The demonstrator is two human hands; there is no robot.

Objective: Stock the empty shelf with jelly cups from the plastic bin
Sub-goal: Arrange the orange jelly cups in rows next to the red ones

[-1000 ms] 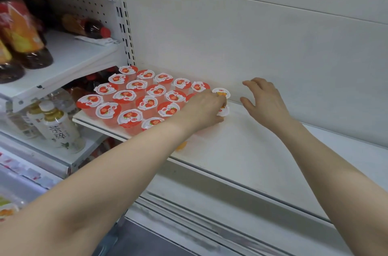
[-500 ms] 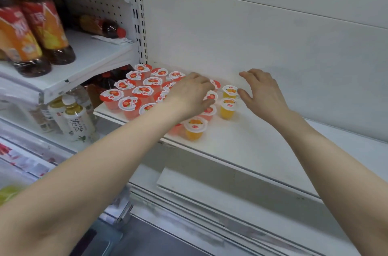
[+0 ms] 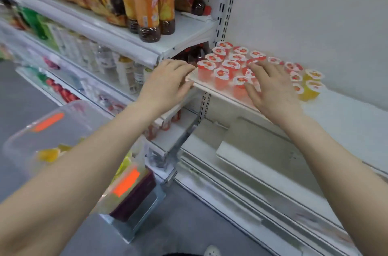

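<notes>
On the white shelf (image 3: 344, 113), a cluster of red jelly cups (image 3: 228, 64) stands at the left end, with 2 yellow jelly cups (image 3: 312, 85) just beside them on the right. The right hand (image 3: 270, 92) lies flat on top of the red cups, fingers (image 3: 255, 68) spread and extended, gripping nothing, while the left hand (image 3: 168, 83) rests loosely open at the shelf's left front corner, its fingertips just beside the nearest red cup and holding nothing. The clear plastic bin (image 3: 63, 130) sits low at the left, blurred, with yellow cups inside.

Right hand (image 3: 270, 92) hides several red jelly cups (image 3: 222, 67); plastic bin (image 3: 63, 127) blurred.
</notes>
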